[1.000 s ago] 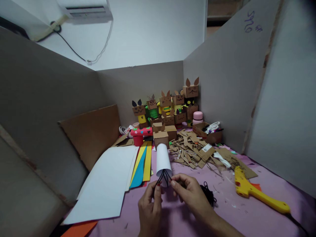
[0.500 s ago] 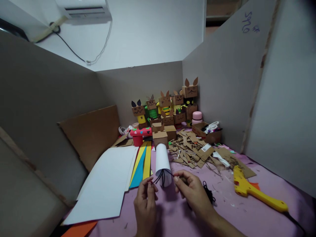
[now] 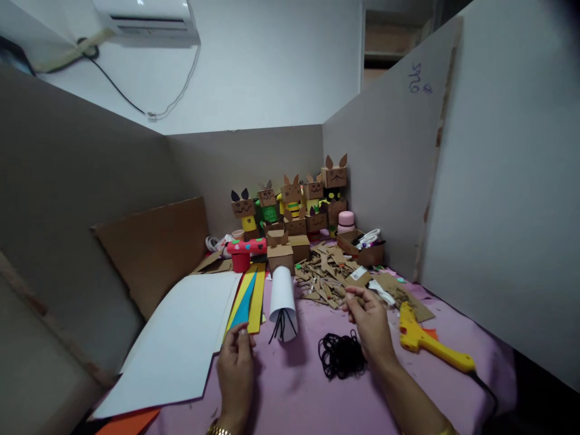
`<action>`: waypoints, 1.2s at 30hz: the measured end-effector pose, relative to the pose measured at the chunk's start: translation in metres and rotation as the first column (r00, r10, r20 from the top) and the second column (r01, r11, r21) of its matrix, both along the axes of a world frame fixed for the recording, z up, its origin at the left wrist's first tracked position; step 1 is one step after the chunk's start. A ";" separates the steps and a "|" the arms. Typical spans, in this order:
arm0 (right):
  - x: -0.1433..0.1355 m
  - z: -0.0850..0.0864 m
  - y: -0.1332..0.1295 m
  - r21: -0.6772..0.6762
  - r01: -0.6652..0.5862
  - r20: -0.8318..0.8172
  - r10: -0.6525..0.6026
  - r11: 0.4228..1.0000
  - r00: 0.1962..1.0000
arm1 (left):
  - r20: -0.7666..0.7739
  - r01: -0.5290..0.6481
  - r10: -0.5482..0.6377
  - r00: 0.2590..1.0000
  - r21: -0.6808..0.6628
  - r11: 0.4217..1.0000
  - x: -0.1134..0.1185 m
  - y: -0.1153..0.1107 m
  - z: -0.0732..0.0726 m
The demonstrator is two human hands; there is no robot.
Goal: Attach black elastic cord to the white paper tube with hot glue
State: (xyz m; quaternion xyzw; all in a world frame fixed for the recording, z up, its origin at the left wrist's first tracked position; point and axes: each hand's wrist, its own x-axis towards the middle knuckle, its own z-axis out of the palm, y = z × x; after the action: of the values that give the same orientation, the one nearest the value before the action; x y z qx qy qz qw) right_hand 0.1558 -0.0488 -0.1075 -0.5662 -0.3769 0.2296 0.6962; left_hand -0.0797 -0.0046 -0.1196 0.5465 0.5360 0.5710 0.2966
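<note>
A white paper tube (image 3: pixel 281 287) lies on the purple cloth in front of a cardboard box head with ears (image 3: pixel 280 257). Black cord strands (image 3: pixel 283 325) fan out from its near end. To the left of the tube, my left hand (image 3: pixel 236 359) is raised with loosely bent fingers and nothing visible in them, apart from the strands. On the other side, my right hand (image 3: pixel 372 320) hovers near the cardboard scraps, its fingers partly spread and no held thing showing. A tangled bundle of black cord (image 3: pixel 342 355) rests beside my right wrist.
White sheets (image 3: pixel 174 338) and yellow and blue strips (image 3: pixel 247 302) lie left. Cardboard scraps (image 3: pixel 324 272) are heaped behind my right hand. A yellow glue gun (image 3: pixel 430 338) with a cable lies right. Several cardboard figures (image 3: pixel 290 193) stand at the back, between grey partitions (image 3: pixel 385 151).
Both hands have let go of the black strands and moved apart, left hand leftward, right hand up and rightward. More of the cord bundle shows. The view has shifted slightly.
</note>
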 end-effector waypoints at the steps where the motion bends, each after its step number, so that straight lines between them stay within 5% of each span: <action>1: 0.003 -0.001 -0.004 -0.022 -0.002 0.048 0.003 1.000 0.999 | -0.020 -0.008 0.008 1.000 0.001 1.000 -0.001 0.001 -0.001; 7: 0.001 -0.013 -0.040 -0.176 -0.069 0.407 0.136 0.982 0.903 | -0.114 -0.050 0.050 0.992 0.003 0.999 -0.005 0.009 -0.006; 12: -0.009 -0.018 -0.058 -0.260 -0.147 0.536 0.269 0.954 0.800 | -0.169 -0.064 0.065 0.983 0.011 0.998 -0.006 0.008 -0.003; 23: 0.031 0.012 -0.064 -0.189 -0.054 0.511 0.145 0.981 0.847 | -0.198 -0.067 0.071 0.978 0.024 0.997 -0.004 0.002 0.002; 30: 0.042 0.004 -0.061 -0.278 -0.140 0.498 0.268 0.950 0.825 | -0.171 0.018 -0.016 0.985 0.011 1.000 -0.001 -0.004 -0.005; 36: 0.039 0.027 -0.040 -0.256 -0.269 0.368 0.351 0.928 0.861 | -0.170 0.172 -0.172 0.970 -0.017 0.985 0.016 -0.017 -0.011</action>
State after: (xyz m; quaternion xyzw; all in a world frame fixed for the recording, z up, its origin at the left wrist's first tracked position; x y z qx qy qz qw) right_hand 0.1950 -0.0892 -0.0809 -0.5987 -0.5757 0.2519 0.4967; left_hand -0.0641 -0.0211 -0.1303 0.6377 0.5107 0.4934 0.2984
